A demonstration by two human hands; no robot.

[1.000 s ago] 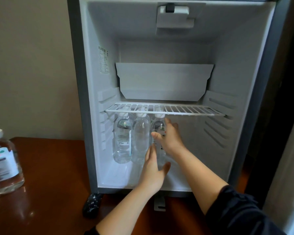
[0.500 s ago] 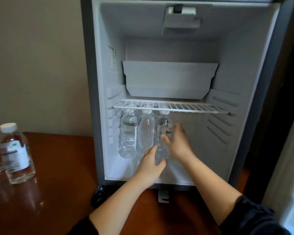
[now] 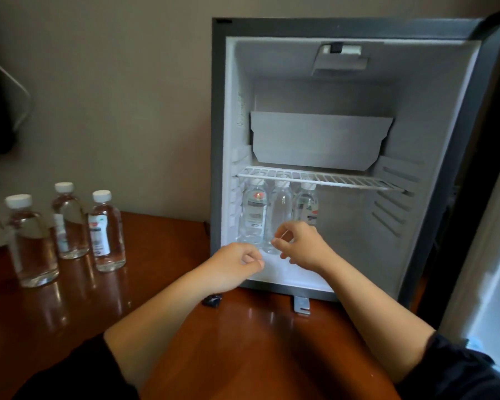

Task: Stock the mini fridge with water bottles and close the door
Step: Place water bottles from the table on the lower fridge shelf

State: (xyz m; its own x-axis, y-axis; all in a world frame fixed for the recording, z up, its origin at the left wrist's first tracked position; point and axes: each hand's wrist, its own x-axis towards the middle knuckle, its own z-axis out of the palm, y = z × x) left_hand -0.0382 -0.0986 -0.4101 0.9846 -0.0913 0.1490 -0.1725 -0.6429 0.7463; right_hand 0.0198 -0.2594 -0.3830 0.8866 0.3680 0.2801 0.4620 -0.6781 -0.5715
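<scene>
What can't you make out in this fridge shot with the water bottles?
Head view only:
Fridge door: cut off by the right edge.
Bottle labels: too small and blurred to read.
Rightmost fridge bottle: base hidden behind the right hand.
Whether that hand touches the middle bottle: unclear.

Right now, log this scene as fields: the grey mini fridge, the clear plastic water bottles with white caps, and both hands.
fridge: grey mini fridge, standing open on the brown wooden table
inside: three clear white-capped water bottles, upright, lower left, under the white wire shelf
outside: three more bottles upright on the table, left of the fridge
left hand: fingers curled, holding nothing
right hand: fingers curled, before the stocked bottles, holding nothing
</scene>
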